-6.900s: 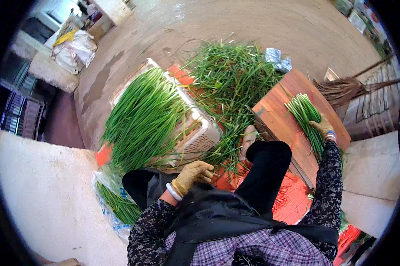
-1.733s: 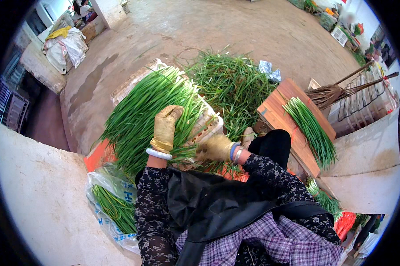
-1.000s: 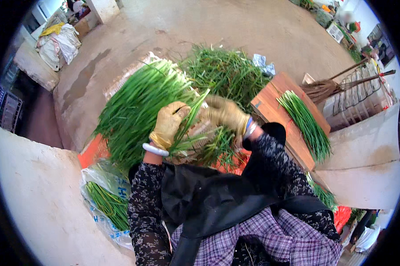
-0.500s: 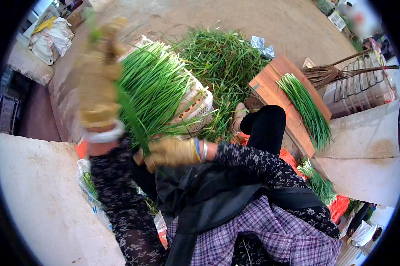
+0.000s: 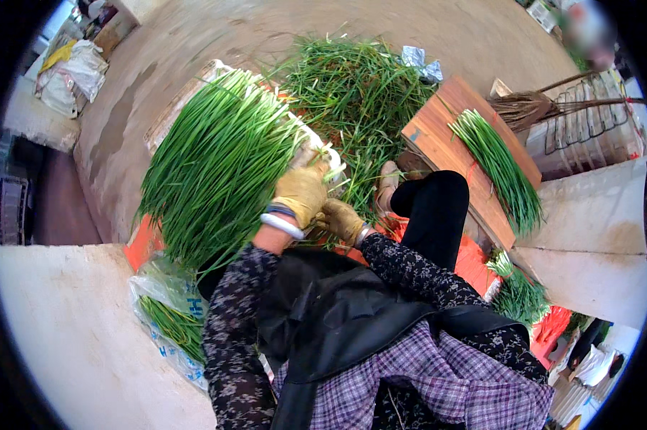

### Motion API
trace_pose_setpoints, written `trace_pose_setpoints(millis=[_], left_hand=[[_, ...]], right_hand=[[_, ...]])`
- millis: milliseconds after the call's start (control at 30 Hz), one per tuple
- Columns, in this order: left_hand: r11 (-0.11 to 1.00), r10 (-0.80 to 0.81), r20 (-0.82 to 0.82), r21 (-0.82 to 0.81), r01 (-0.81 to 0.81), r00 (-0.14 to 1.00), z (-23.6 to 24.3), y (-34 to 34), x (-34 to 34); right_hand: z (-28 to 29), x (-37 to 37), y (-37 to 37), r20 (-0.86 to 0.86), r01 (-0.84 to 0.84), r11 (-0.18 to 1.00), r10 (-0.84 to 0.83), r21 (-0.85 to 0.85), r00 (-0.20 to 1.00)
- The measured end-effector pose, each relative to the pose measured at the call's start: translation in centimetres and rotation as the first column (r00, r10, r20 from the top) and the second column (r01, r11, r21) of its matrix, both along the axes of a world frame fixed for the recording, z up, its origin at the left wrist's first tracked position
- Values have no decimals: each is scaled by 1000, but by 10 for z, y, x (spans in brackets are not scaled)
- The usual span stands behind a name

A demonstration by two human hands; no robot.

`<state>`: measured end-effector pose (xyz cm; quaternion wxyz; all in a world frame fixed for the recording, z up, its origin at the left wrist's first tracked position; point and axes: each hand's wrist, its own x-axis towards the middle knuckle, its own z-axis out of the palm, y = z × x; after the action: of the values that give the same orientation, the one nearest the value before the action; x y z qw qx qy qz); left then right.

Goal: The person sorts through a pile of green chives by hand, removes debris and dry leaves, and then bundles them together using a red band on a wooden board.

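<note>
Both hands were gloved in tan and brought close together at the near right edge of a white plastic crate [image 5: 312, 136]. A few chive stalks [image 5: 332, 169] were pinched in the left hand [image 5: 301, 195], white ends jutting past the curled fingers. The right hand [image 5: 343, 219] was held just beside it, fingers bent; whether anything was gripped there could not be told. A big pile of chives [image 5: 216, 150] was laid across the crate, white ends toward the far right, green tips toward the near left. On the right, a bundle of chives [image 5: 497, 168] was set lengthwise on the wooden tabletop [image 5: 438, 132], white ends away from the wearer. Loose green trimmings [image 5: 359, 86] were heaped between crate and tabletop. More green stalks [image 5: 171, 322] were seen in a clear plastic bag [image 5: 155, 283] at lower left. A twig broom [image 5: 520, 109] was placed beyond the tabletop.
</note>
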<state>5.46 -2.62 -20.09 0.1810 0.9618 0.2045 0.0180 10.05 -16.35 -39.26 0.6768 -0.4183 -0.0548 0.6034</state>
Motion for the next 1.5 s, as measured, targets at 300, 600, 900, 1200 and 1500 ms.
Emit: trace_pose_setpoints(millis=[300,600,900,1200,1500], left_hand=[[997,31,-220,72,-16,975,-75,7,-5],[998,64,-96,28,-62,993,-78,3,-13],[987,-163,263,44,157,951,15,-36,-4],[726,356,310,-685,-53,882,42,-11,-36],[551,772,412,-814,-185,484,210,59,-163]], right_hand=[[13,33,-22,-49,301,912,-327,-279,944],[6,66,-8,-197,195,979,-202,-57,959],[138,72,-10,661,145,989,-131,35,738],[222,46,31,631,97,966,-232,241,740],[176,132,142,991,71,994,87,-80,-106]])
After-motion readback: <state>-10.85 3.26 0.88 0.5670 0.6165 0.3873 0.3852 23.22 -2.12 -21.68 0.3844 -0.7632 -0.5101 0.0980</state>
